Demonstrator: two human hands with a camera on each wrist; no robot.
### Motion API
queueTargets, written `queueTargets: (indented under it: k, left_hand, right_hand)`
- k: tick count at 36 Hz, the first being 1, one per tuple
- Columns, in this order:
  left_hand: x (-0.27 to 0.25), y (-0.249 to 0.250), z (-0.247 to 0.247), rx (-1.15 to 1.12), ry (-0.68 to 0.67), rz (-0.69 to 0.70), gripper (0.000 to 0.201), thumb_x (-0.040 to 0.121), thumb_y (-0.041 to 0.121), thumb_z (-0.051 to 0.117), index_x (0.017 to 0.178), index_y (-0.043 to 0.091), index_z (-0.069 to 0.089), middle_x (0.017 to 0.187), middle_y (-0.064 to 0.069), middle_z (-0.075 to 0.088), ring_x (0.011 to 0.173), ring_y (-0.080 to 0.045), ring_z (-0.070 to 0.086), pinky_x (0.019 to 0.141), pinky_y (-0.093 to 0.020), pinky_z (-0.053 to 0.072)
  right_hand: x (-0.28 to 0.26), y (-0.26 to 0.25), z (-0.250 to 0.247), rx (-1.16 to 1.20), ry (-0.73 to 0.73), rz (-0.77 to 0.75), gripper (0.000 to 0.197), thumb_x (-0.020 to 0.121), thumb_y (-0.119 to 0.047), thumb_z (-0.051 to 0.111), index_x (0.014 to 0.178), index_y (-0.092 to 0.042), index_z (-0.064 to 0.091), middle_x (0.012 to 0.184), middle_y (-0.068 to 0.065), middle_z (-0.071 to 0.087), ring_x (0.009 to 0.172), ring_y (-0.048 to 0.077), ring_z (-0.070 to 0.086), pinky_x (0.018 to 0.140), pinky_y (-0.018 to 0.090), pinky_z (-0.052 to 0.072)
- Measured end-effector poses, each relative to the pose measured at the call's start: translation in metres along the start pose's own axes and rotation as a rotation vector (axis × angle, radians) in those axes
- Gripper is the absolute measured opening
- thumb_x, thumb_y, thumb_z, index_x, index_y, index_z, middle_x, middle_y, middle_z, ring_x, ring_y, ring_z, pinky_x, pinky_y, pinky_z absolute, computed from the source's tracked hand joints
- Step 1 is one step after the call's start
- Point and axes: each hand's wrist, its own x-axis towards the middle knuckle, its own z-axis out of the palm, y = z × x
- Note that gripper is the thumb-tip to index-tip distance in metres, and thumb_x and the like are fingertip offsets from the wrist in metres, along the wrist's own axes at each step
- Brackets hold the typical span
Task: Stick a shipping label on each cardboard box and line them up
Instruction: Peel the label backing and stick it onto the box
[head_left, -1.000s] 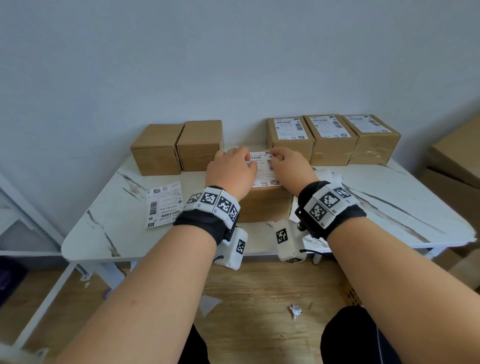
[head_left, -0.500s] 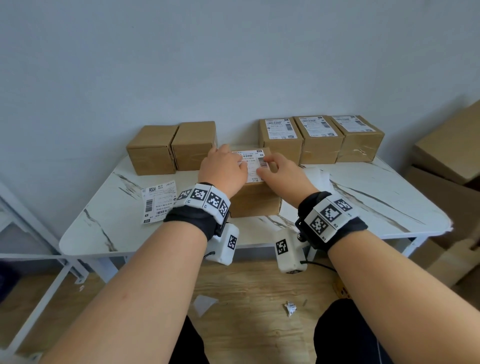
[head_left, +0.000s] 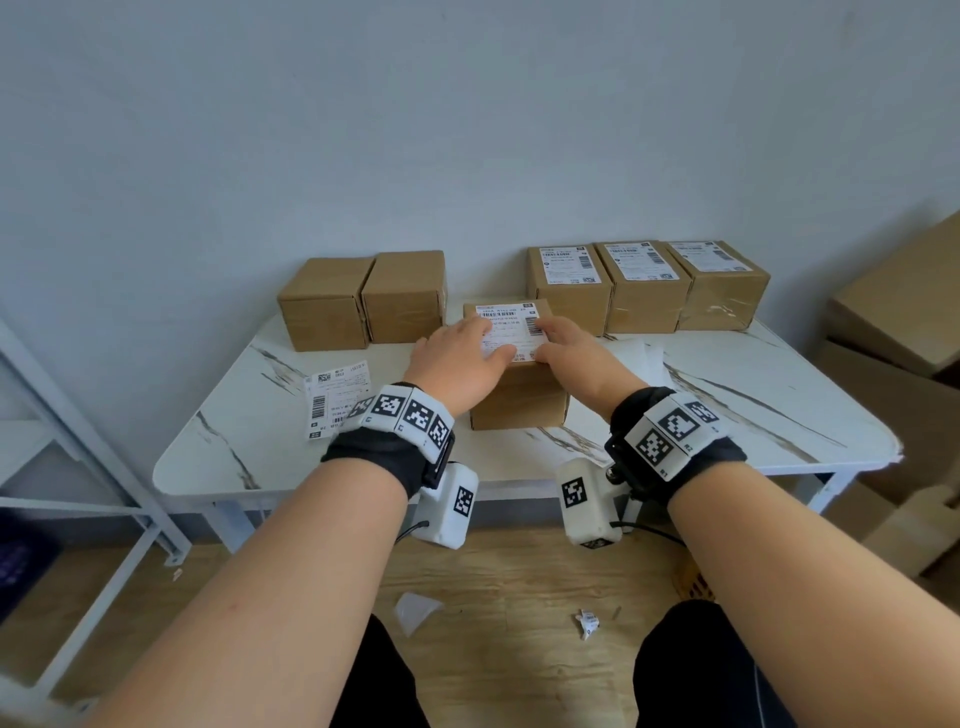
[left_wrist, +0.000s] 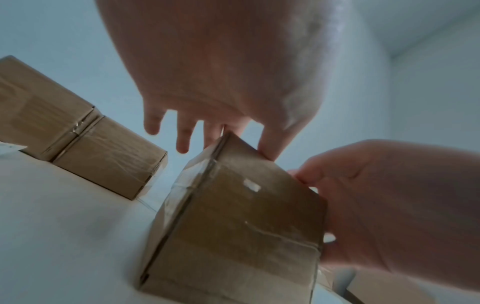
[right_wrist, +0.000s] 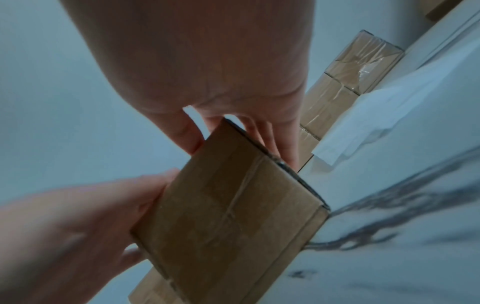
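Cardboard box (head_left: 519, 402) — both hands flat on its shipping label (head_left: 511, 325).

Six cardboard boxes on the table (head_left: 727, 415) total: two plain boxes (head_left: 363, 301) at the back left, three labelled boxes (head_left: 644, 286) at the back right, one labelled box in front (head_left: 519, 400). One loose label (head_left: 337, 397), plus two hands.
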Motion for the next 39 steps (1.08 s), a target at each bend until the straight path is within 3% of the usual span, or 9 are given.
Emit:
queueTargets:
  k: [3,7,13,16,19,23,31,35,39]
  left_hand:
    - [-0.001,-0.002,0.000,0.109,0.101,-0.007,0.044,0.095,0.052,0.038,0.126,0.023,0.049,0.129,0.001,0.055,0.125,-0.022,0.044,0.111,-0.052,0.022]
    - [0.003,-0.004,-0.001,0.225,0.127,0.001,0.043,0.096,0.053,0.035,0.122,0.024,0.051,0.127,0.002,0.055,0.128,-0.021,0.039,0.115,-0.054,0.009]
    - [0.012,-0.005,-0.004,0.362,0.199,0.028,0.044,0.097,0.052,0.034,0.118,0.022,0.058,0.126,0.003,0.054,0.123,-0.022,0.042,0.115,-0.053,0.011]
    - [0.019,-0.008,-0.005,0.382,0.219,0.038,0.039,0.097,0.050,0.036,0.115,0.025,0.060,0.122,0.004,0.057,0.120,-0.022,0.044,0.115,-0.050,0.012]
    - [0.027,-0.011,-0.006,0.356,0.216,0.039,0.032,0.097,0.044,0.038,0.110,0.025,0.060,0.116,0.005,0.061,0.119,-0.019,0.045,0.116,-0.050,0.007]
    - [0.040,-0.017,-0.006,0.320,0.166,0.043,0.034,0.095,0.039,0.040,0.119,0.025,0.059,0.121,0.008,0.060,0.125,-0.017,0.041,0.116,-0.053,-0.002]
    - [0.075,-0.028,-0.004,0.325,0.164,0.037,0.031,0.097,0.037,0.043,0.117,0.028,0.065,0.121,0.009,0.060,0.127,-0.019,0.038,0.115,-0.057,-0.001]
    - [0.094,-0.034,0.000,0.326,0.160,0.032,0.030,0.098,0.035,0.042,0.116,0.028,0.064,0.122,0.010,0.060,0.128,-0.019,0.037,0.114,-0.057,-0.001]
    - [0.113,-0.038,0.002,0.325,0.157,0.032,0.030,0.098,0.032,0.041,0.116,0.027,0.065,0.121,0.009,0.062,0.129,-0.019,0.036,0.114,-0.057,-0.002]
  right_hand:
    - [-0.001,0.003,-0.004,-0.012,0.064,-0.048,0.043,0.091,-0.025,0.060,0.133,-0.019,0.051,0.136,0.006,0.045,0.101,0.017,0.052,0.070,0.020,0.039]
    - [0.002,0.000,-0.005,-0.153,0.049,-0.119,0.053,0.084,-0.023,0.068,0.134,-0.017,0.052,0.132,0.006,0.048,0.095,0.015,0.054,0.066,0.017,0.039]
    - [0.017,-0.005,-0.003,-0.288,0.074,-0.180,0.053,0.085,-0.025,0.067,0.136,-0.018,0.053,0.135,0.004,0.049,0.103,0.014,0.051,0.079,0.021,0.036]
    - [0.027,-0.008,-0.001,-0.319,0.083,-0.187,0.053,0.085,-0.024,0.066,0.136,-0.017,0.054,0.136,0.005,0.047,0.115,0.018,0.051,0.086,0.022,0.038]
    - [0.039,-0.009,0.002,-0.362,0.104,-0.197,0.051,0.085,-0.022,0.065,0.134,-0.014,0.055,0.132,0.005,0.048,0.117,0.021,0.050,0.095,0.028,0.042]
    - [0.059,-0.009,0.003,-0.434,0.134,-0.246,0.040,0.085,-0.020,0.063,0.125,-0.011,0.062,0.132,0.008,0.051,0.126,0.025,0.041,0.106,0.035,0.037]
    - [0.104,-0.008,0.008,-0.565,0.167,-0.260,0.032,0.084,-0.026,0.062,0.111,-0.010,0.068,0.132,0.008,0.052,0.129,0.024,0.037,0.107,0.035,0.034]
    - [0.123,-0.010,0.007,-0.605,0.165,-0.248,0.035,0.086,-0.025,0.061,0.116,-0.008,0.068,0.134,0.011,0.050,0.132,0.026,0.035,0.113,0.036,0.028]
    - [0.142,-0.014,0.004,-0.639,0.160,-0.234,0.036,0.087,-0.024,0.060,0.118,-0.006,0.066,0.130,0.010,0.050,0.128,0.026,0.038,0.110,0.035,0.028]
